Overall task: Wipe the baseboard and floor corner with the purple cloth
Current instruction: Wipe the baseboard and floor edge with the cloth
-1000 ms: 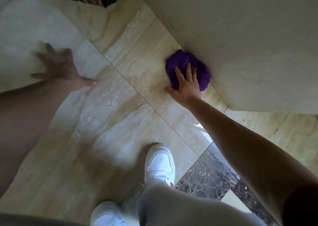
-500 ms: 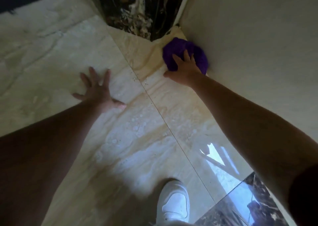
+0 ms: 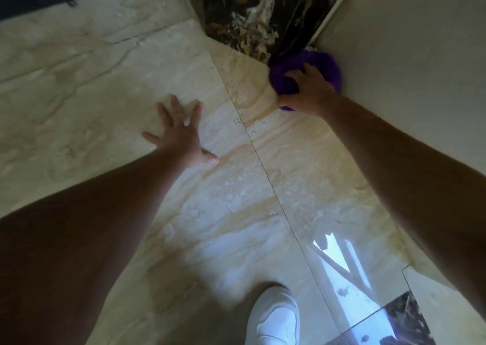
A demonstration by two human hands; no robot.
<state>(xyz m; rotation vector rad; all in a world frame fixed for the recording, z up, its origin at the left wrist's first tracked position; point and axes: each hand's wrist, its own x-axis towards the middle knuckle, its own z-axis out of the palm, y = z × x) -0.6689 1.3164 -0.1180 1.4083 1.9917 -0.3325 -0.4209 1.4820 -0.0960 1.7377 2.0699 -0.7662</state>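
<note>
The purple cloth (image 3: 285, 81) looks soft, fluffy and light. It is bunched into a loose ball, so I judge that it will squash easily and take the shape of the corner when it is pressed. It should slide well on the glossy floor tile (image 3: 105, 81), and nothing about it seems fragile. The best way to hold it, in my opinion, is from above with the whole palm and spread fingers, so the bunch does not open or slip out from under the hand.

All places here are given from the dark marble panel (image 3: 252, 10). The cloth lies at the foot of this panel, on its right side, pushed into the corner where the panel meets the pale wall (image 3: 420, 55). The cloth touches the floor and seems to touch both surfaces. I cannot pick out a separate baseboard strip at the foot of the wall.

The right hand (image 3: 309, 92) lies on top of the cloth, on the side away from the panel, with the fingers curled over the bunch and gripping it. The cloth shows beyond the fingertips and on both sides of the hand.

The left hand (image 3: 178, 131) is well apart from the panel, flat on the floor tile with the fingers spread and nothing in it, probably as a support.
</note>
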